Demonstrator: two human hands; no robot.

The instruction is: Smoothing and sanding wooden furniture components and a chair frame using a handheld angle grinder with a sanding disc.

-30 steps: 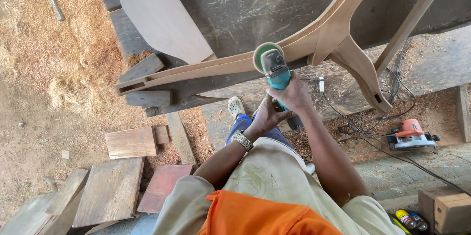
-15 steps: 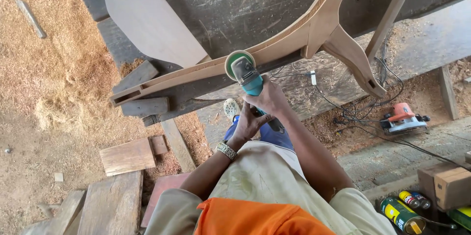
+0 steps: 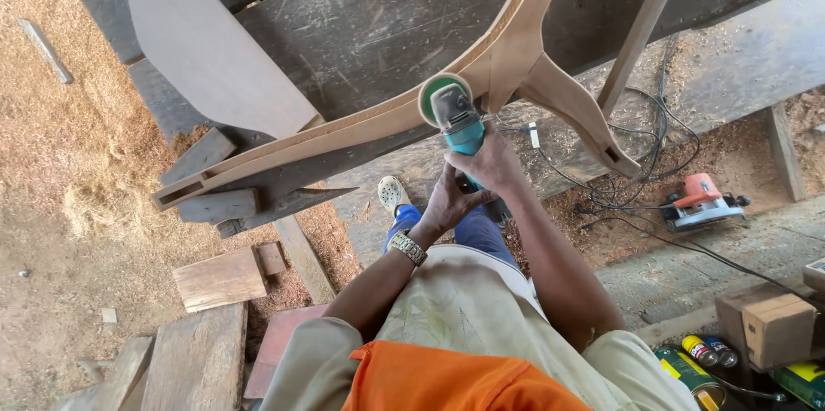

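Observation:
I hold a teal angle grinder (image 3: 458,121) with both hands. My right hand (image 3: 486,162) wraps its body from above, and my left hand (image 3: 447,203), with a metal wristwatch, grips it from below. The grinder's green sanding disc (image 3: 436,95) presses against the edge of a curved pale wooden frame piece (image 3: 361,123), close to where a leg (image 3: 574,108) branches off. The frame lies on a dark wooden workbench (image 3: 369,24).
A pale board (image 3: 206,42) rests on the bench. An orange circular saw (image 3: 700,202) with tangled cables lies on the floor at right. Cardboard box (image 3: 769,325) and spray cans (image 3: 703,349) sit at lower right. Wood offcuts (image 3: 219,278) and sawdust cover the left floor.
The grinder has slid along the curved frame toward the leg joint; both hands keep their grip. My head view has shifted slightly.

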